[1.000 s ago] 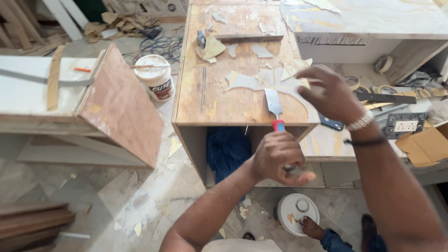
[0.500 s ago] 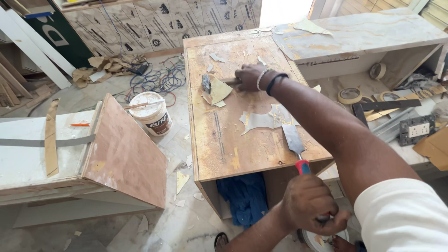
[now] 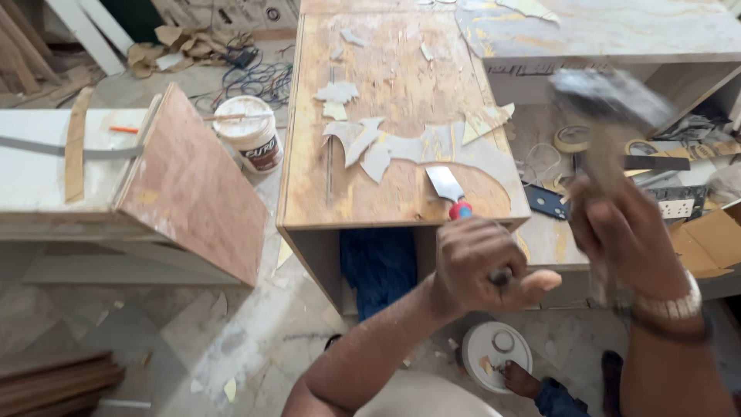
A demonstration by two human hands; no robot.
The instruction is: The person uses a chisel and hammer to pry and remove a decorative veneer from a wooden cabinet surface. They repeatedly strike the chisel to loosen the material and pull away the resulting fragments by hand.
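My left hand [image 3: 475,262] grips the red-collared handle of a flat scraper [image 3: 445,184]. Its blade rests on the near edge of a plywood cabinet top [image 3: 386,62], against a pale patch of laminate remnants [image 3: 432,147]. My right hand [image 3: 629,239], with a watch on the wrist, is closed on the handle of a hammer. The blurred hammer head [image 3: 610,96] is raised above and to the right of the scraper.
A white adhesive bucket [image 3: 248,131] stands on the floor between the cabinet and a tilted plywood unit [image 3: 193,185]. To the right lie tape rolls [image 3: 573,139], a power strip [image 3: 675,205] and a cardboard box [image 3: 710,239]. A white lid [image 3: 498,351] lies by my foot.
My right hand reached to the far part of the cabinet top, came back holding the hammer, and now holds it raised. The left hand kept the scraper on the near edge.
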